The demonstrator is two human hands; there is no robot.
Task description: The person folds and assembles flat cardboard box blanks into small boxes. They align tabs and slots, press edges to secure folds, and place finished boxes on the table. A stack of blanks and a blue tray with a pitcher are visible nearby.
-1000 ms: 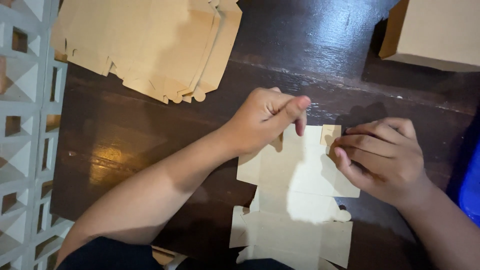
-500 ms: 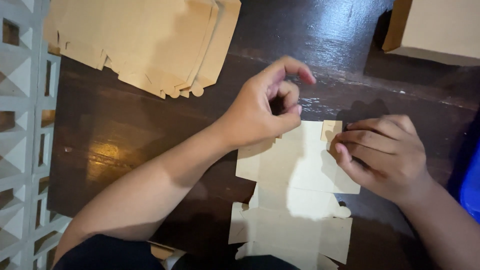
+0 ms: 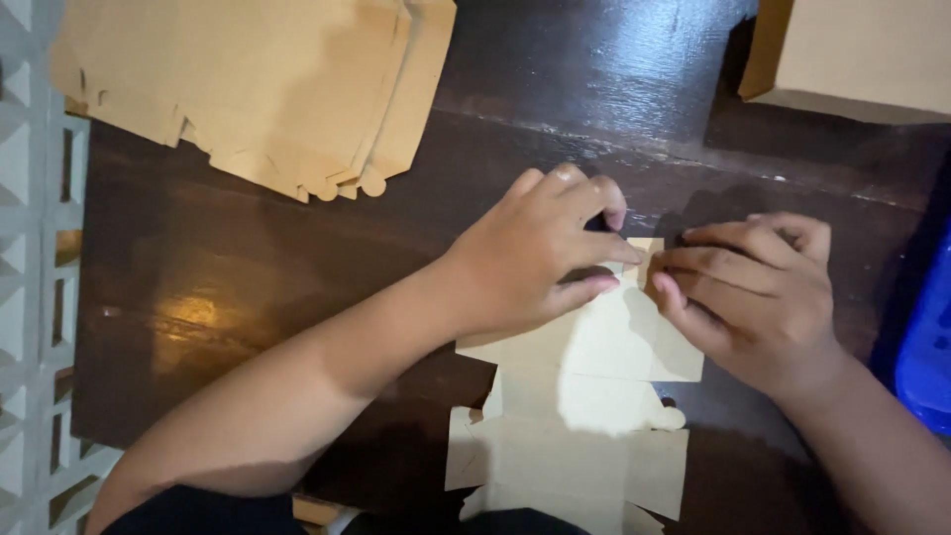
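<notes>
A flat die-cut cardboard box blank (image 3: 580, 416) lies on the dark wooden table (image 3: 248, 287) in front of me, pale tan with flaps along its sides. My left hand (image 3: 535, 258) rests on its far edge, fingertips pinching a small top flap. Facing it from the right, my right hand (image 3: 753, 297) presses its fingers on the same flap, and the fingertips of both hands almost meet.
A stack of several similar brown cardboard blanks (image 3: 258, 89) lies at the far left. A folded cardboard box (image 3: 852, 54) sits at the far right corner. A blue object (image 3: 926, 347) is at the right edge, a white lattice panel (image 3: 35, 297) at the left.
My left hand has slid right along the blank's far edge and come down on the top flap next to my right hand. The right hand has barely shifted.
</notes>
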